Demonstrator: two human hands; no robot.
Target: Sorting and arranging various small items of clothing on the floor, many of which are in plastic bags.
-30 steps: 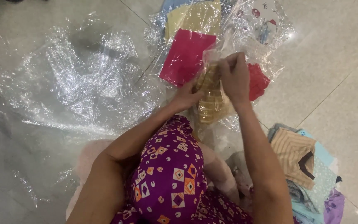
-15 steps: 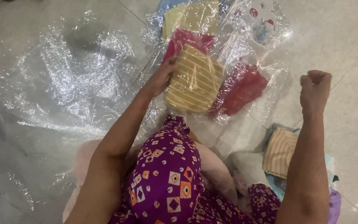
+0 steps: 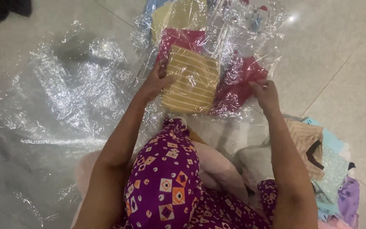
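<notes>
My left hand (image 3: 154,82) has its grip clamped on the left edge of the yellow striped packet (image 3: 191,79), a folded garment sealed in clear film; thumb on top, fingers seem to be under the edge. The packet lies flat on the floor just ahead of my knee, overlapping the pink packet (image 3: 178,39) behind it and touching the dark red packet (image 3: 239,85) to its right. My right hand (image 3: 265,94) sits at the near edge of the dark red packet, fingers curled together and pinching at the film there; can't tell if it really has a hold or only touches.

To do this well, I judge: keep the left grip low and flat so the slick film doesn't slide off the pile, square the striped packet's edges to the ones below, and press air out without creasing the wrap. The right hand should take film and garment together, not film alone, or the wrap will stretch or tear.

Surface: pale tiled floor (image 3: 344,63), glossy, grout lines showing. No worktop. A large crumpled sheet of clear plastic (image 3: 64,93) spreads over the floor to my left. One more yellow packet (image 3: 178,15) sits farthest back. Loose unwrapped clothes (image 3: 323,169) are heaped at my right side, tan striped, teal, purple. My purple patterned trouser leg (image 3: 166,178) fills the foreground. Dark object at top left corner, unclear what.
</notes>
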